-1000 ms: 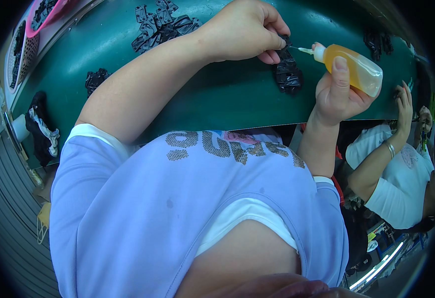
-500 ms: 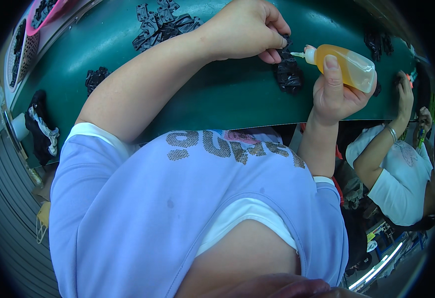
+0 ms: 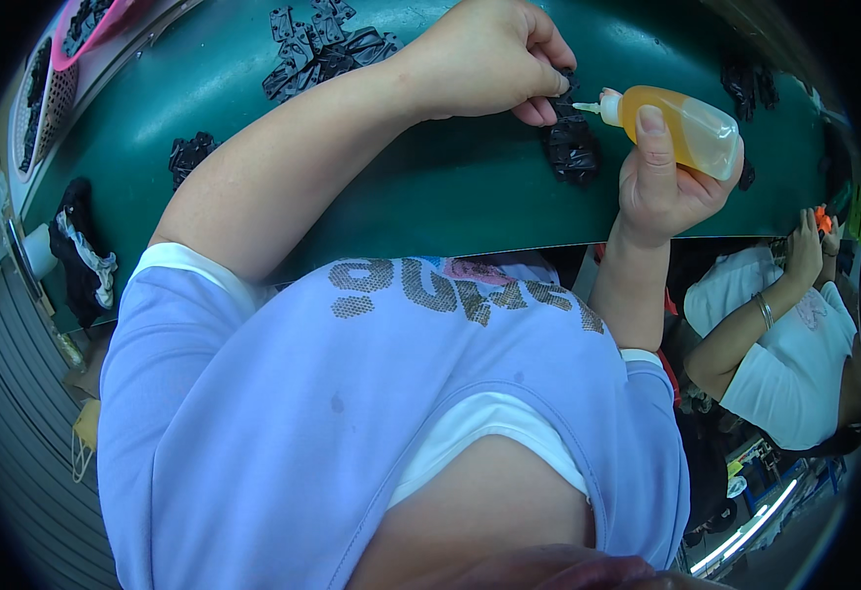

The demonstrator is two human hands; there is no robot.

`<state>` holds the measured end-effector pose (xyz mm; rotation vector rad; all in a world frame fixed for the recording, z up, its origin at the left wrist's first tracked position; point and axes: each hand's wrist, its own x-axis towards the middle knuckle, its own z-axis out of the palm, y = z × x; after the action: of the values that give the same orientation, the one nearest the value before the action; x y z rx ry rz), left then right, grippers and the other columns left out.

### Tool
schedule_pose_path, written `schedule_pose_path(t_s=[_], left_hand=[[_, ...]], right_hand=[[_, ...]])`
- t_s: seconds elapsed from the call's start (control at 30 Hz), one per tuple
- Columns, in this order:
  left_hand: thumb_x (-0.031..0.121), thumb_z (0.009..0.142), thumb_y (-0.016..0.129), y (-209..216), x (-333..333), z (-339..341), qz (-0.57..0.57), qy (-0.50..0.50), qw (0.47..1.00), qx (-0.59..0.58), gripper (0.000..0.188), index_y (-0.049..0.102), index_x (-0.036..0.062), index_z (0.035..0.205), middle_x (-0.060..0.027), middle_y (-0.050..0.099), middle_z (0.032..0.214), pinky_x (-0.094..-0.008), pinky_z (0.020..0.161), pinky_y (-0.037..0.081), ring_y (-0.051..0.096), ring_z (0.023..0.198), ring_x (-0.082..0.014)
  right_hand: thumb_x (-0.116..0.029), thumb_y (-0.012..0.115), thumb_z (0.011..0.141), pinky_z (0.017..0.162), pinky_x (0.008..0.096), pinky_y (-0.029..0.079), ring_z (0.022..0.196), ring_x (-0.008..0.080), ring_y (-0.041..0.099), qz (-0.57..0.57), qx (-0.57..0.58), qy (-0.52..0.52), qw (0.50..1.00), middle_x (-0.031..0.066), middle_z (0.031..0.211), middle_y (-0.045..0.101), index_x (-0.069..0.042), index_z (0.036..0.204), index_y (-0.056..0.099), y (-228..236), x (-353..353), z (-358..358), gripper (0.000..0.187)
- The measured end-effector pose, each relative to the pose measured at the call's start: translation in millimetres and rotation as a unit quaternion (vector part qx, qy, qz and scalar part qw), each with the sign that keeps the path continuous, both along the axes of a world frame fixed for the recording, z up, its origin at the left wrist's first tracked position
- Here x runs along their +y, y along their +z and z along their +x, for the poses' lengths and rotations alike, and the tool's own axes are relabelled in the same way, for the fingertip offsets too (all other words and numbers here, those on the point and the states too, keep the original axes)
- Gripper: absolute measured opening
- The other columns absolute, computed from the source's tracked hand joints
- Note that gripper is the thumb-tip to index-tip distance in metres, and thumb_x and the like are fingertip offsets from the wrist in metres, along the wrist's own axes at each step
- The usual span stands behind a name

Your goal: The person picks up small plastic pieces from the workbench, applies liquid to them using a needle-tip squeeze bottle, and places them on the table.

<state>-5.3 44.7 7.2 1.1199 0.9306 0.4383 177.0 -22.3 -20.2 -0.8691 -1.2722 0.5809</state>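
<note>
My right hand (image 3: 671, 182) is wrapped round a squeeze bottle (image 3: 681, 128), thumb on top. The bottle is clear and part filled with amber liquid. It lies tilted, its thin nozzle pointing left at a small black part by my left fingertips. My left hand (image 3: 504, 64) is closed in a pinch on that black part, which the fingers mostly hide. Just beneath, on the green table (image 3: 430, 197), lies a pile of black plastic parts (image 3: 573, 157). Whether the nozzle touches the part I cannot tell.
Further black parts (image 3: 317, 54) lie at the far left, with smaller heaps (image 3: 192, 157) beside my left arm and at the far right (image 3: 745, 90). A pink basket (image 3: 96, 34) and a white basket (image 3: 52, 118) hold parts. At right a co-worker (image 3: 784, 344) handles something orange.
My right hand and the bottle have shifted very slightly left, bringing the nozzle closer to the pinched part. The co-worker's hands have drawn back from the table, now with an orange thing.
</note>
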Motion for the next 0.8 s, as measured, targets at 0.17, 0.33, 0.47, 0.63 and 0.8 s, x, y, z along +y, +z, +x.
schedule_pose_path(t_s=[0.17,0.33,0.47,0.63,0.8], left_hand=[[-0.001,0.086,0.058,0,1,-1,0.005,-0.005,1.0,0.006,0.019,0.06,-0.0117,0.101,-0.0102,0.064,0.078,-0.0247,0.057,0.055,0.066,0.062,-0.0148],[-0.003,0.086,0.057,0,1,-5,0.021,-0.014,0.999,-0.029,0.02,0.059,-0.0125,0.103,-0.0092,0.064,0.078,-0.023,0.056,0.054,0.065,0.062,-0.013],[0.001,0.083,0.061,-15,-3,1,0.022,0.017,1.0,-0.01,0.017,0.064,-0.0089,0.096,-0.0139,0.066,0.077,-0.0295,0.059,0.055,0.067,0.066,-0.0212],[0.007,0.082,0.066,-5,-13,-5,0.133,-0.037,0.99,0.034,0.025,0.063,-0.0053,0.103,-0.0075,0.063,0.074,-0.0243,0.056,0.053,0.063,0.059,-0.0123],[0.026,0.076,0.073,16,-32,-16,0.394,-0.115,0.885,0.219,0.028,0.067,0.0032,0.09,-0.0137,0.065,0.077,-0.039,0.068,0.05,0.064,0.076,-0.0303]], right_hand=[[0.003,0.074,0.077,0.073,0.025,0.053,0.08,0.0134,0.064,-0.001,-0.028,-0.002,1.0,0.0105,0.091,0.065,0.0,0.1,0.051,0,0,0,0.033],[0.001,0.068,0.082,0.074,0.036,0.056,0.081,0.0193,0.066,0.008,0.011,-0.024,1.0,0.0118,0.091,0.065,0.0,0.1,0.055,-5,10,16,0.023],[-0.003,0.061,0.086,0.069,0.0473,0.059,0.077,0.0267,0.067,0.002,0.128,-0.016,0.992,0.0139,0.089,0.064,0.0,0.099,0.058,8,16,19,0.014],[-0.003,0.056,0.087,0.068,0.0493,0.06,0.073,0.0273,0.067,-0.001,0.178,-0.013,0.984,0.014,0.088,0.064,0.0,0.098,0.058,2,15,28,0.012],[-0.008,0.058,0.088,0.074,0.0485,0.059,0.082,0.0332,0.069,-0.015,0.171,0.008,0.985,0.0186,0.089,0.067,0.001,0.098,0.061,3,13,25,0.014]])
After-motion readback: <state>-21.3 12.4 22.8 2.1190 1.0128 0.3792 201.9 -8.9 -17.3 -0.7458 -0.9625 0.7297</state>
